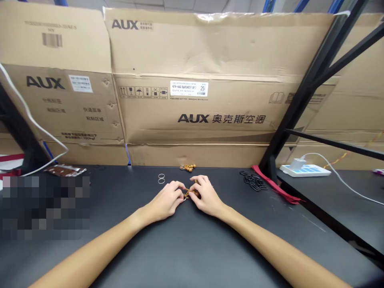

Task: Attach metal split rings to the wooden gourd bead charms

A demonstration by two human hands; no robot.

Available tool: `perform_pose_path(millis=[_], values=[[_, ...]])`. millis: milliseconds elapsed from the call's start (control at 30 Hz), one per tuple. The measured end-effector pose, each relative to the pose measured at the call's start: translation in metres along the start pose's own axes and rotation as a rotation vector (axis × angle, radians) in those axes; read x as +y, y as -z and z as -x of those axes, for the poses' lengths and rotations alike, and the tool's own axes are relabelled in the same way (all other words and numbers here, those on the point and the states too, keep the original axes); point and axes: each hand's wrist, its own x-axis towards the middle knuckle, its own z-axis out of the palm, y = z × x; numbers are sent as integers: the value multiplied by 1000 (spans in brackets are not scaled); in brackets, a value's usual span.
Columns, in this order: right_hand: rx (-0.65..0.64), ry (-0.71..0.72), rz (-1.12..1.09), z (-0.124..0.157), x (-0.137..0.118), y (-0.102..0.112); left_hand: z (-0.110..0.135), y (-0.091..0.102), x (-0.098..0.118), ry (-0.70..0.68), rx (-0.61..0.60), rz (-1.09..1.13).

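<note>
The big flattened tan cardboard carton [210, 80] propped in front of me reads "AUX" in dark letters at its top left corner. Lower down it reads "AUX" again, followed by the Chinese characters 奥克斯空调. Its white label [189, 89] carries "KFR-46G/BpR3AES1(B1)" and the number 25, beside a row of handling pictograms. A second tan carton [57, 80] to the left also says "AUX" and bears a barcode sticker; its smaller print is too blurred for me to read.

My left hand [166, 200] and right hand [207, 196] are drawn together at the middle of the matte black surface [192, 248]. The fingertips of both are pinched on one small golden-brown beaded piece [189, 194], which sits between them just above the surface.

Counting what lies around:
- One more cluster of golden-brown beads [188, 167] lies near the carton's foot, beyond my hands.
- Two thin silvery rings [161, 179] touch each other just left of my left hand.
- A heap of black rings [253, 181] sits to the right, too tangled for me to count.
- One red strip [276, 186] runs beside the heap.
- One brown packet [63, 171] lies far left.

A black metal frame post [312, 80] slants up at the right. Past it, on a neighbouring black top, lies one white-and-blue power strip [303, 170] with a white cable [345, 180] trailing off.
</note>
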Motion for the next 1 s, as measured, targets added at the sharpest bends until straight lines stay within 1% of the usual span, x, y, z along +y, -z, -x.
perform_pose_path(millis=[167,333,467,533,600,667,767,833,933,1000], values=[[28,12,2,0,2,0,1,0,1,3,-11,-9],[59,-20,95,-1,4,1,1,2,0,32,31,-120],[58,-72,202,-2,13,2,2,7,-15,69,30,-283],[45,-113,246,-1,17,3,3,10,-24,144,63,-349],[32,-138,267,-1,18,3,4,11,-32,205,95,-360],[26,-135,272,-1,17,4,5,10,-35,201,103,-365],[12,-97,270,-2,13,5,3,6,-32,118,66,-376],[-7,-80,274,-2,13,5,-2,0,-29,88,48,-388],[-4,-106,287,-3,19,3,-16,-10,-30,88,18,-429],[20,-130,298,-3,25,2,-30,-18,-32,117,-2,-481]])
